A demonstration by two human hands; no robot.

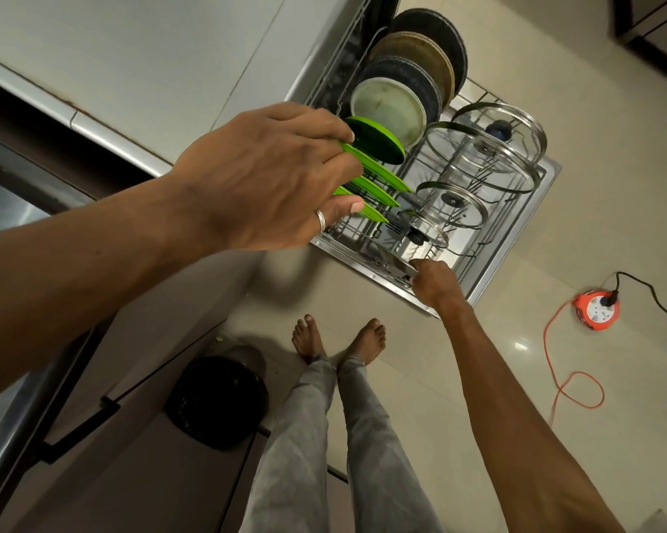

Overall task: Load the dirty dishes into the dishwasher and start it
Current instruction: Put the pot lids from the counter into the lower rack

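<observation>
- Left hand (262, 178): nearest the camera, raised well above the rack. Fingers loosely curled and relaxed, nothing seen in them. A ring (321, 219) sits on the thumb. In this view the hand only overlaps the near ends of the green plates.
- Legs (324, 436): grey trousers, with bare feet (366, 340) on the pale floor (554, 232).
- Bin (218, 402): black, standing on the floor just to the left of the legs.
- Right hand (433, 280): reaches down to the near corner of the open dishwasher door (547, 178). Fingers curled round a flat steel piece (399, 265) at the rack's edge. What the piece is cannot be told.
- Rack (478, 240): wire, pulled out over the door and loaded.
- Green plates (378, 175): four, on edge in a row on the left side of the rack.
- Glass lids (478, 159): four, steel-rimmed, on edge on the right side. The smallest is nearest the right hand.
- White plate (385, 107): on edge, just behind the green plates.
- Dark plates (431, 36): three further plates behind it, the middle one brown.
- Reel (597, 309): orange socket reel on the floor to the right, well apart from the door. A black plug is in it, and an orange cable (554, 359) loops away from it.
</observation>
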